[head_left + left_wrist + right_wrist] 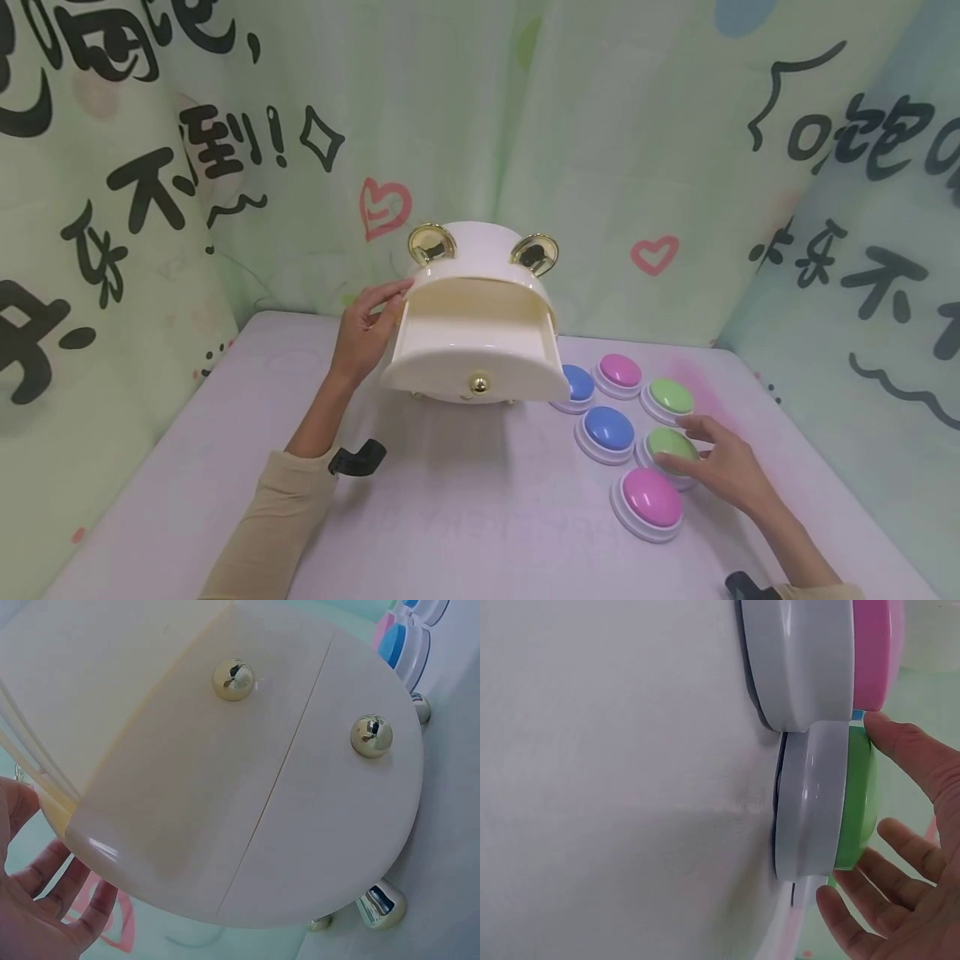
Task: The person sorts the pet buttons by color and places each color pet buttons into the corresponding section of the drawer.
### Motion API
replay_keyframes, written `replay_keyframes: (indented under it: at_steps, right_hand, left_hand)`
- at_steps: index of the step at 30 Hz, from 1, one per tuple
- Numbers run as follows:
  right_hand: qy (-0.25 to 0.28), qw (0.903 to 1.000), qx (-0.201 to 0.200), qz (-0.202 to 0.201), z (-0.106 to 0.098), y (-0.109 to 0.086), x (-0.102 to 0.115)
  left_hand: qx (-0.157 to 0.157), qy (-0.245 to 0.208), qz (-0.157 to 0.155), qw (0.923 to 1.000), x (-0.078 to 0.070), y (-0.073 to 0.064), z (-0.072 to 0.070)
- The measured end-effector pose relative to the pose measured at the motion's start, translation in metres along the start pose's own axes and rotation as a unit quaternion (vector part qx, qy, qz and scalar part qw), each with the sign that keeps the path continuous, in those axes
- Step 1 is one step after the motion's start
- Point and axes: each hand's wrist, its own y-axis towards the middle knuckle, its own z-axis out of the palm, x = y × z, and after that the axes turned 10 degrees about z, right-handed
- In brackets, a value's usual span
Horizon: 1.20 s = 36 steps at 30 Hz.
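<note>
A glossy cream storage box [480, 242] with two gold-rimmed ears stands on the table, its upper drawer [480, 371] pulled out, a gold knob on the front. My left hand [365, 333] holds the box's left edge, thumb at the front rim and fingers behind, as the left wrist view also shows. A second gold knob [371, 736] sits on the lower panel. My right hand [723, 462] is spread around the nearer green push button [672, 443]. Its thumb lies at the green dome's edge; the other fingers are loosely bent on the far side.
Beside that button are a near pink button [652, 497], a blue button [609, 428], another blue one [577, 382], a far pink button [620, 370] and a second green one [671, 396]. A printed curtain [465, 125] surrounds the white table [450, 525].
</note>
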Motion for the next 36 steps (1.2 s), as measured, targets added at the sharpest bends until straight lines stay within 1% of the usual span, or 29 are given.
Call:
replay_keyframes:
  at_steps: [5, 10, 11, 14, 18, 21, 25, 30, 36]
  right_hand:
    - [-0.007, 0.9999, 0.001, -0.007, 0.002, 0.001, -0.002]
    - [-0.016, 0.9998, -0.001, -0.014, 0.003, -0.001, 0.0]
    - [-0.018, 0.9997, -0.003, -0.017, 0.003, -0.001, 0.0]
    - [-0.021, 0.9994, -0.011, -0.024, 0.004, -0.002, 0.001]
    - [-0.028, 0.9993, -0.013, -0.019, 0.005, -0.002, 0.002]
    - [-0.032, 0.9994, -0.011, -0.009, 0.006, -0.003, 0.002]
    - [-0.026, 0.9995, -0.015, -0.009, 0.007, -0.003, 0.001]
    - [-0.012, 0.9995, -0.029, -0.011, 0.007, -0.004, -0.001]
    - [0.011, 0.9989, -0.043, 0.011, 0.007, -0.005, -0.004]
  left_hand:
    - [-0.001, -0.005, 0.004, 1.0, 0.001, -0.001, 0.0]
    - [-0.001, -0.001, 0.002, 1.0, -0.002, 0.0, 0.001]
    - [-0.001, -0.001, 0.001, 1.0, -0.005, 0.0, 0.002]
    - [0.001, 0.001, 0.001, 1.0, -0.019, 0.0, 0.002]
    - [0.005, 0.002, 0.002, 1.0, -0.037, -0.002, 0.002]
    - [0.007, 0.002, 0.001, 1.0, -0.038, -0.003, 0.001]
    - [0.008, 0.001, -0.001, 1.0, -0.036, -0.003, 0.001]
    - [0.011, 0.003, 0.001, 0.9999, -0.036, -0.003, 0.001]
    - [0.012, 0.003, 0.005, 0.9999, -0.038, -0.003, 0.001]
